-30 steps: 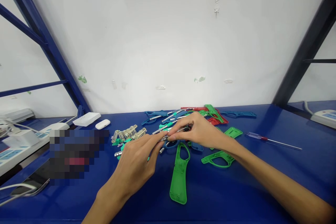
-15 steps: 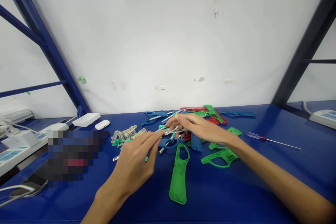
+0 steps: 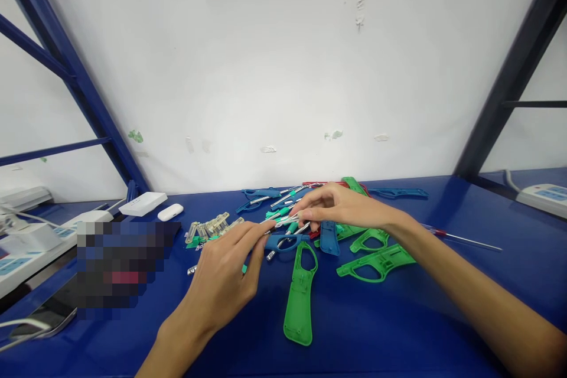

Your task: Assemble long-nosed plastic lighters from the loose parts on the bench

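My left hand [image 3: 225,263] is closed, its thumb and fingertips pinched at one end of a thin white wire [image 3: 286,221]. My right hand [image 3: 339,207] comes in from the other side, with thumb and index finger closed on the same wire. Just below the fingertips is a blue plastic lighter-handle shell [image 3: 292,242], partly hidden by my left hand. Metal tubes and teal pieces [image 3: 277,212] lie behind the hands. A green handle shell [image 3: 299,301] rests in front, its inner side facing up.
More green shells [image 3: 376,263] lie under and beside my right forearm, with a screwdriver [image 3: 469,242] farther right. Several clear parts [image 3: 212,225] are piled left. A white earbud case [image 3: 170,212], a white box [image 3: 143,204] and a power strip [image 3: 26,260] stand at far left.
My right hand has turned and lowered slightly, its spread fingers drawing together into a pinch on the wire. My left hand stays almost where it was. The view has shifted slightly.
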The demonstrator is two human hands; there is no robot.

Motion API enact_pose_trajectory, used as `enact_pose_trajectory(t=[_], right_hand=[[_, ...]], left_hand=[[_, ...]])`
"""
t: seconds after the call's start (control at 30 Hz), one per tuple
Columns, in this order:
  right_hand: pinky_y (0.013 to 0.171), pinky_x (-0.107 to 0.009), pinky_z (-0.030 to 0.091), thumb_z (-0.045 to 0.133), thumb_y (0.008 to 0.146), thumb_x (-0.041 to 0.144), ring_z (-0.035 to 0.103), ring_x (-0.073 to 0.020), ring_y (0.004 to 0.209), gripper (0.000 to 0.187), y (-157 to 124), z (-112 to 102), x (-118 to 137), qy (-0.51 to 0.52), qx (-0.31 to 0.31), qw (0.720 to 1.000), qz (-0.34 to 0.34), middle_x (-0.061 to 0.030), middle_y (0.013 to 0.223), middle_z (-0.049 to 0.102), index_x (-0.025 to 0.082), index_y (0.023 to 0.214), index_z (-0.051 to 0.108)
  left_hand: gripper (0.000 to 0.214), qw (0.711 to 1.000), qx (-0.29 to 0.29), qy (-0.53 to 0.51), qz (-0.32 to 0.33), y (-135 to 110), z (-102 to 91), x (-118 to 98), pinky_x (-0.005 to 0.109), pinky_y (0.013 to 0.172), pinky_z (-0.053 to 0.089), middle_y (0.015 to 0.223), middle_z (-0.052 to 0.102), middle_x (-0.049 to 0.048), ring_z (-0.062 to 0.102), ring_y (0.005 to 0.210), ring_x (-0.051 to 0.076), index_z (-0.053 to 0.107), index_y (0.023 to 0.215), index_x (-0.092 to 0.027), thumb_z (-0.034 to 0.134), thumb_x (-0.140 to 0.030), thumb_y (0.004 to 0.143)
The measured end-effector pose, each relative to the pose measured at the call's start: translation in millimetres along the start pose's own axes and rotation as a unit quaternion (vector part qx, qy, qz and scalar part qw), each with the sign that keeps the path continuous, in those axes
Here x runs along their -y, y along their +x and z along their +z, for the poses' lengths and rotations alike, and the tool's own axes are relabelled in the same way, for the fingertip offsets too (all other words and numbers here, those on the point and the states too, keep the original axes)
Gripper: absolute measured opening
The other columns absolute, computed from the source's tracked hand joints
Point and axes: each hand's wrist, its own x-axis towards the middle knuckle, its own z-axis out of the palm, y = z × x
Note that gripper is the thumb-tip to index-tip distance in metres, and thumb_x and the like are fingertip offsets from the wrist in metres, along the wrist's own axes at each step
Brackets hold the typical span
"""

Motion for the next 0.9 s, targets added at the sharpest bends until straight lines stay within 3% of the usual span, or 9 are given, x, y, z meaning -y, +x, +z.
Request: enact_pose_trajectory(t=[0.23,0.47,0.9], right_hand=[[0.075,-0.032,0.063,0.083,0.088,0.045,0.076,-0.0199,0.082,0.028,4.2,4.0,-4.9,0.012,-0.014,1.000,-0.009,-0.0055,0.093,0.083,0.025,0.108,0.086],[0.068,-0.029,0.060,0.084,0.086,0.043,0.073,-0.0175,0.073,0.021,3.9,11.2,-0.7,-0.004,-0.034,0.999,-0.015,-0.0031,0.084,0.080,0.026,0.097,0.086],[0.064,-0.030,0.057,0.087,0.081,0.047,0.072,-0.0187,0.072,0.024,3.3,14.8,3.2,-0.014,-0.047,0.999,-0.012,-0.0026,0.080,0.079,0.027,0.094,0.086]], left_hand=[[0.027,1.000,0.006,0.005,-0.003,-1.3,0.7,-0.8,0.033,0.083,0.056,0.108,0.078,0.0062,0.073,0.095,0.021,0.067,0.130,-0.020,0.053,-0.016,0.106],[0.029,1.000,0.015,0.015,-0.003,-3.0,2.7,0.6,0.035,0.082,0.057,0.102,0.078,0.0048,0.074,0.086,0.021,0.066,0.132,-0.022,0.055,-0.016,0.105],[0.022,0.999,0.027,0.021,-0.011,-3.3,1.5,1.2,0.035,0.074,0.058,0.104,0.080,0.0045,0.077,0.087,0.024,0.067,0.122,-0.023,0.056,-0.019,0.104]])
